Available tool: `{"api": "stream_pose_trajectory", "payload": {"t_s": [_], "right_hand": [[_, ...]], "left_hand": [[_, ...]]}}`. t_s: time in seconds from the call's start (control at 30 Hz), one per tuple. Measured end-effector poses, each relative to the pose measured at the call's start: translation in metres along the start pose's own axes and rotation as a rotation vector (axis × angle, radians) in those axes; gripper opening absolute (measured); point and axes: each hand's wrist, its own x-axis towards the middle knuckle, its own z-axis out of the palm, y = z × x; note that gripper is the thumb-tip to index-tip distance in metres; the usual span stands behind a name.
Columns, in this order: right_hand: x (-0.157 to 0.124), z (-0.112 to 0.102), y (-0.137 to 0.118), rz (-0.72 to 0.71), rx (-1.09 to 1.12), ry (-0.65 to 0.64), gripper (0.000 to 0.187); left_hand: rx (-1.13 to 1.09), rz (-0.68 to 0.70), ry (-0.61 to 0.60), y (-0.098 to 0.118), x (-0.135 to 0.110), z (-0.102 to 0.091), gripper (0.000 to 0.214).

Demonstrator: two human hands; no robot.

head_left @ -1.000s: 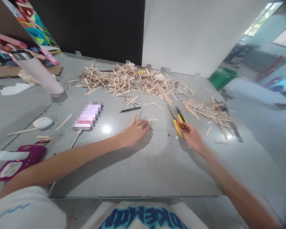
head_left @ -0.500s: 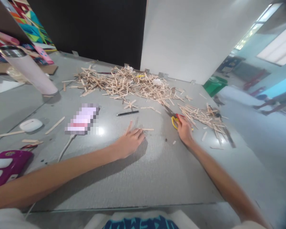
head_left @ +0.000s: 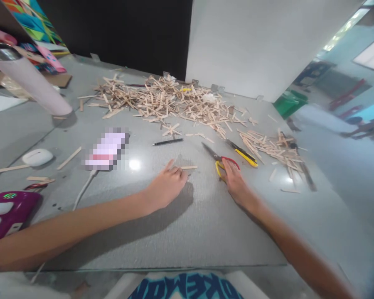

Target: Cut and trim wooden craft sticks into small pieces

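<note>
My left hand (head_left: 167, 185) rests low over the table, its fingers closed on one end of a short wooden stick (head_left: 190, 167) that pokes out to the right. A pair of scissors (head_left: 215, 155) with red and yellow handles is in my right hand (head_left: 237, 183), whose fingers are at the loops. The scissor blades point up and left, close to the tabletop. Just right of them lies a yellow and black utility knife (head_left: 243, 154). A black pen (head_left: 167, 142) and a star of glued sticks (head_left: 172, 129) lie beyond my left hand.
A large heap of wooden sticks (head_left: 162, 101) lines the back, and a smaller pile (head_left: 264, 148) lies right. On the left are a phone (head_left: 107, 149) with a cable, a white earbud case (head_left: 37, 157), a pink bottle (head_left: 37, 83) and a purple device (head_left: 17, 209).
My right hand has drawn the scissors left and toward me, away from the utility knife, which now shows fully. My left hand stays nearly in place with the stick. The view has shifted slightly.
</note>
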Motion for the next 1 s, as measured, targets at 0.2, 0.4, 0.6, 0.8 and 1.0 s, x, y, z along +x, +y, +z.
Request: {"api": "stream_pose_trajectory", "payload": {"t_s": [0.2, 0.4, 0.6, 0.8, 1.0], "right_hand": [[0.0, 0.028, 0.01, 0.041, 0.043, 0.076, 0.068], [0.0, 0.028, 0.011, 0.017, 0.03, 0.083, 0.066], [0.001, 0.027, 0.011, 0.01, 0.025, 0.076, 0.065], [0.002, 0.022, 0.009, 0.008, 0.027, 0.066, 0.065], [0.002, 0.016, 0.006, 0.019, 0.027, 0.041, 0.066]], "left_hand": [[-0.016, -0.024, 0.042, -0.003, 0.005, -0.002, 0.02], [-0.017, 0.012, 0.058, -0.012, 0.009, 0.005, 0.027], [0.027, 0.058, 0.038, -0.012, 0.01, 0.006, 0.031], [-0.01, 0.062, 0.04, -0.01, 0.012, 0.009, 0.031], [-0.072, 0.057, 0.053, -0.011, 0.014, 0.014, 0.034]]}}
